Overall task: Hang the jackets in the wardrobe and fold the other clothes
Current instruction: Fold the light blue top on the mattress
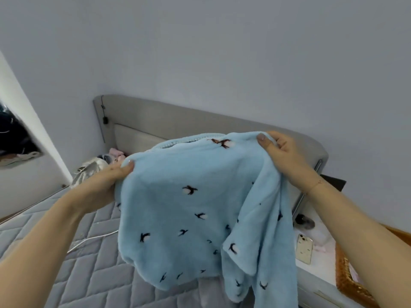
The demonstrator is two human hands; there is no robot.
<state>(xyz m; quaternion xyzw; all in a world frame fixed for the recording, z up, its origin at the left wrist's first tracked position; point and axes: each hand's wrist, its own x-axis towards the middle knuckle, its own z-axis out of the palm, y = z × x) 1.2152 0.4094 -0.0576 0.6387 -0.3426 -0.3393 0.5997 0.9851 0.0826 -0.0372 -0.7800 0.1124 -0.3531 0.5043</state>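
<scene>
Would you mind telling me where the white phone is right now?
In the head view, the white phone lies flat on the white bedside table at lower right, beside the hanging light blue fleece garment and near the woven basket.

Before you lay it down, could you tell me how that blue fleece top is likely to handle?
Probably floppy: the blue fleece top sags between the left hand and right hand. Its sleeve dangles, so it may trail. Plush pile suggests little slipping.

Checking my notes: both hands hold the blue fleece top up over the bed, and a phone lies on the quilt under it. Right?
Not quite. The head view shows the phone on the white nightstand beside the bed, not on the quilt. Both hands, left and right, do hold the top up.
</scene>
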